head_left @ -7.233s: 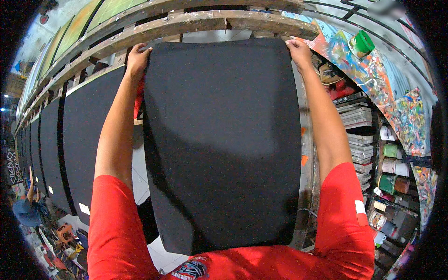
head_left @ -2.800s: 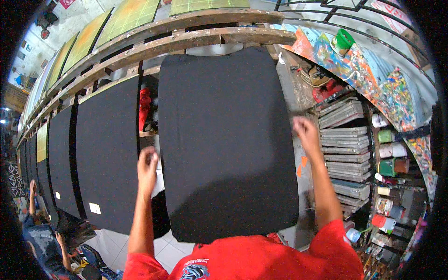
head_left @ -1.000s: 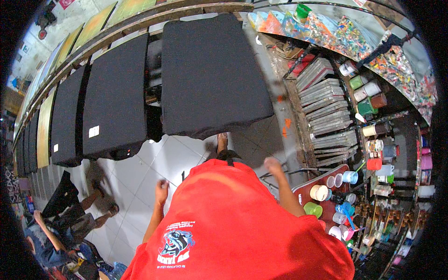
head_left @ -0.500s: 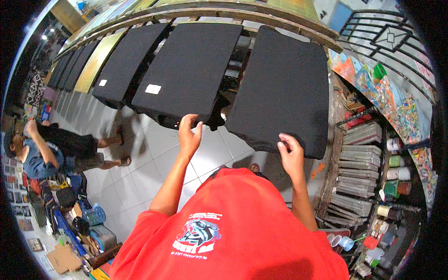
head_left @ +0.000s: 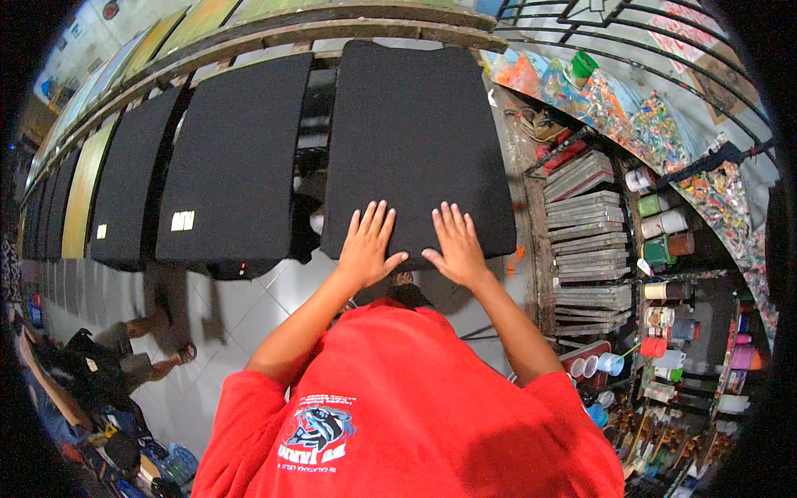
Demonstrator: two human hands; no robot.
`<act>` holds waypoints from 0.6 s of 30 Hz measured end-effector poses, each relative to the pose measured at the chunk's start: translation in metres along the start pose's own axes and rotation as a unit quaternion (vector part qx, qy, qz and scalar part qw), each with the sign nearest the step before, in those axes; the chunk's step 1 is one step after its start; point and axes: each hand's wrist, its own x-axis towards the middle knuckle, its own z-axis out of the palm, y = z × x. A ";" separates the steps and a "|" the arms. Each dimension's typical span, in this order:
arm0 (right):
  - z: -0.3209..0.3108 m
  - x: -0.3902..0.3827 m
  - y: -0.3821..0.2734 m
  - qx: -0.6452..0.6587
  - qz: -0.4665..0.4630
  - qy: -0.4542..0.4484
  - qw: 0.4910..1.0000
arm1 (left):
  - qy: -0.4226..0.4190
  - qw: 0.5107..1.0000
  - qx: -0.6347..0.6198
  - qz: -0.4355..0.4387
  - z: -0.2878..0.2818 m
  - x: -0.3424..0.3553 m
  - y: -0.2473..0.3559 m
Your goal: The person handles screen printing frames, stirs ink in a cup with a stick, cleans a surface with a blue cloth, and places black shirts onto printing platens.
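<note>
A black cloth piece (head_left: 415, 133) covers a slanted rectangular board in front of me. Flat on its near part rests my left hand (head_left: 366, 247), fingers spread and pointing away from me. My right hand (head_left: 459, 249) lies open on the same cloth, a short gap to the right, its thumb pointing toward the left one. Both palms press down near the board's close edge, and neither holds anything. To the left, a second black-covered board (head_left: 237, 158) carries a small white label (head_left: 183, 221) near its lower left corner.
More black-covered boards (head_left: 133, 178) and a bare yellowish board (head_left: 85, 191) continue leftward along wooden rails (head_left: 332, 35). At right are stacked frames (head_left: 589, 236), paint tubs (head_left: 664, 222) and black metal bars (head_left: 631, 70). Another person's leg (head_left: 166, 365) shows at lower left.
Both hands have gone from raised in the air near the boards to lying flat on the rightmost black cloth. The view has swung right, so the boards sit further left.
</note>
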 end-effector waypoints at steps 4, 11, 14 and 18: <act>-0.008 0.004 0.007 0.035 -0.028 -0.052 0.998 | -0.031 0.999 -0.002 0.006 -0.004 -0.002 -0.002; -0.008 0.087 0.118 0.039 -0.201 -0.116 0.972 | -0.086 0.995 0.028 0.036 0.002 0.099 -0.065; 0.001 0.184 0.193 0.004 -0.218 -0.066 0.974 | -0.030 0.998 0.041 0.038 0.010 0.184 -0.130; 0.022 0.286 0.286 -0.014 -0.092 0.043 0.995 | 0.039 0.992 0.117 -0.036 0.024 0.278 -0.198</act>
